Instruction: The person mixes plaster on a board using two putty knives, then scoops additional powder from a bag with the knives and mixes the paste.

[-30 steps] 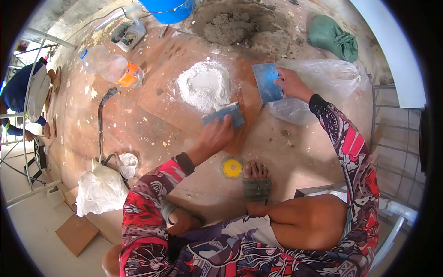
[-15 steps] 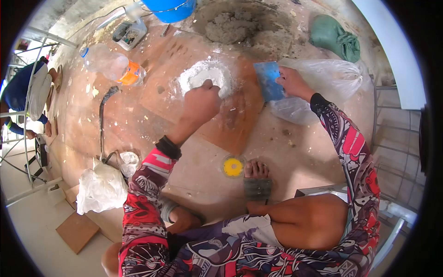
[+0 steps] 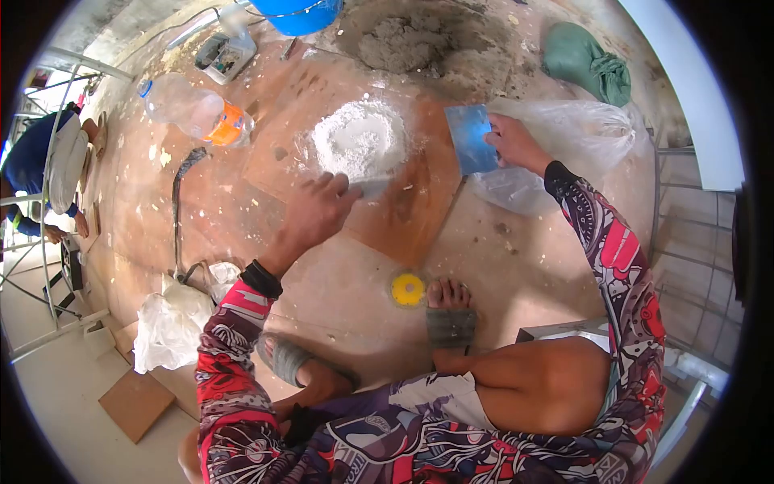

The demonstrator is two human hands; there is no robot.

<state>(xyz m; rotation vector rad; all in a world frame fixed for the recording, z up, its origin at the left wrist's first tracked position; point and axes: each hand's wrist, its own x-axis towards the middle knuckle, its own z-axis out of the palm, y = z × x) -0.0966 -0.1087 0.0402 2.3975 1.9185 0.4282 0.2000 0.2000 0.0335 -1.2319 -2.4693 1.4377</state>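
A pile of white powder (image 3: 359, 139), hollowed in its middle, lies on a brown board (image 3: 383, 230) on the floor. My left hand (image 3: 321, 208) is closed just below the pile's near edge. A flat grey blade (image 3: 373, 190), smeared by motion, sticks out from its fingers towards the powder; its handle is hidden in the hand. To the right of the pile, my right hand (image 3: 516, 143) grips a blue rectangular scraper (image 3: 472, 140) by its right edge, holding it upright over the board's edge. A clear plastic bag (image 3: 568, 121) lies behind that hand.
A large plastic bottle (image 3: 193, 111) lies at left, below a cut container (image 3: 225, 58). A blue bucket (image 3: 298, 16), a sand heap (image 3: 407, 42) and a green sack (image 3: 584, 63) stand farther back. Near my foot lies a yellow disc (image 3: 408, 289). Another person (image 3: 48, 153) bends at far left.
My left hand has moved from over the powder towards me and left, and a grey blade now shows at its fingers. The powder's hollow looks rougher. My right hand has barely moved.
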